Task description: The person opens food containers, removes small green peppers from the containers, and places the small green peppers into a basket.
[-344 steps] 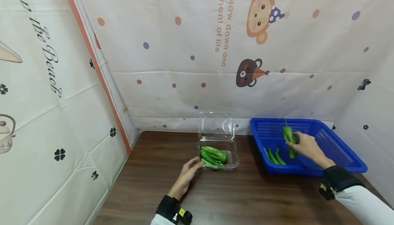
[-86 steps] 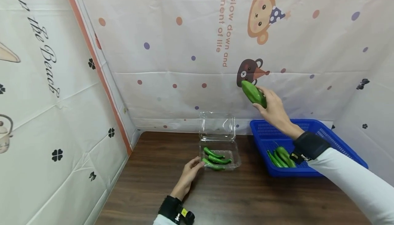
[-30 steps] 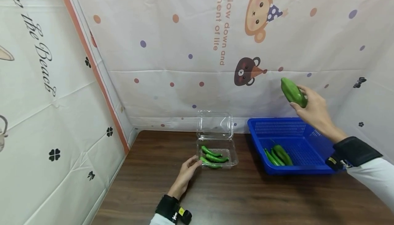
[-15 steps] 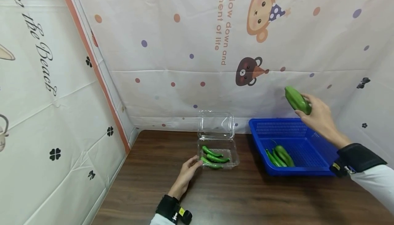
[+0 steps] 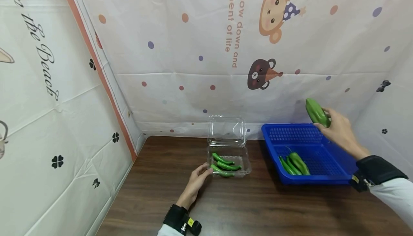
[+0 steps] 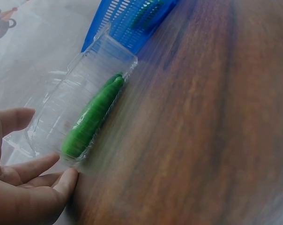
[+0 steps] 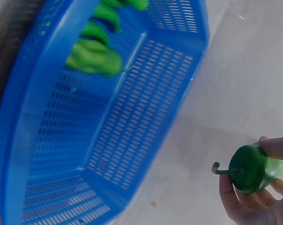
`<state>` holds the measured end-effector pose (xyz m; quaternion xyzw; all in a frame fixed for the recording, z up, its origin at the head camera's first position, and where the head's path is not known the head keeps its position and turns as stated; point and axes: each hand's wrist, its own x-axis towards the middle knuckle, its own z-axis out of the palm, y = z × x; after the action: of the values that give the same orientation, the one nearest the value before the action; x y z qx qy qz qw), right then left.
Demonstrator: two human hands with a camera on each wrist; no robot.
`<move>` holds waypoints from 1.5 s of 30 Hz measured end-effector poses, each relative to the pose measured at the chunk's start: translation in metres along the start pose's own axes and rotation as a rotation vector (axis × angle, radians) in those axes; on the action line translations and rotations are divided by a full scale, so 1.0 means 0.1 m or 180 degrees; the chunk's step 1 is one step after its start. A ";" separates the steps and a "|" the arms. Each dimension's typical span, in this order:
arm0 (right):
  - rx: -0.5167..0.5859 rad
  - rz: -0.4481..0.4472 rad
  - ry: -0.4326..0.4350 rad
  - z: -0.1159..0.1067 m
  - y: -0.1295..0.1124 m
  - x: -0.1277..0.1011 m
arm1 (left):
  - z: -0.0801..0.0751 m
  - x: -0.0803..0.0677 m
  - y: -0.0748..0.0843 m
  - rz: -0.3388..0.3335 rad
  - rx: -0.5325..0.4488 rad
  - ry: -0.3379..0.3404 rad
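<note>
Above the blue basket (image 5: 335, 178), green pepper (image 5: 317, 112) between right-hand fingers (image 5: 326, 112).

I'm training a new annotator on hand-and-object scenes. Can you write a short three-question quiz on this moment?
1. True or false: the right hand holds its green pepper in the air, above the blue basket.
2. What does the left hand touch? A) the blue basket B) the clear clamshell box C) a pepper held in the air
3. Fill in: the clamshell's lid stands ____.

Key
1. True. The pepper is raised over the basket's far right corner; other peppers lie inside the basket.
2. B. Its fingertips rest at the box's near left corner, on the wooden table.
3. Open, upright behind the tray that holds slim green peppers.
</note>
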<state>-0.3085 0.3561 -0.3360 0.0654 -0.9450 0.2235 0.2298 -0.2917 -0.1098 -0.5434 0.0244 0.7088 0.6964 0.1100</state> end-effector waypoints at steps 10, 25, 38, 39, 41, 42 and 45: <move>-0.0118 -0.0045 -0.0139 0.08 0.21 -0.15 | 0.00 0.00 0.00 -0.0027 -0.0009 -0.0001; -0.0246 0.0258 -0.0646 0.28 0.36 -0.22 | -0.02 0.01 0.01 -0.0066 -0.0012 0.0058; -0.0249 0.0182 -0.1003 0.44 0.41 -0.34 | -0.01 0.04 0.00 -0.0057 -0.0002 0.0055; -0.0233 0.0189 -0.1031 0.44 0.40 -0.34 | -0.01 0.04 -0.01 -0.0061 0.0002 0.0053; -0.0215 0.0206 -0.1074 0.46 0.38 -0.35 | -0.01 0.03 0.00 -0.0066 0.0014 0.0046; -0.0211 0.0211 -0.1081 0.47 0.38 -0.35 | -0.01 0.03 0.00 -0.0064 0.0018 0.0041; -0.0205 0.0204 -0.1091 0.52 0.36 -0.37 | -0.01 0.02 0.00 -0.0041 0.0015 0.0032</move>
<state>-0.3051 0.3652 -0.4083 0.0651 -0.9786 0.1859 0.0601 -0.2943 -0.1107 -0.5437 0.0166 0.7110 0.6942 0.1108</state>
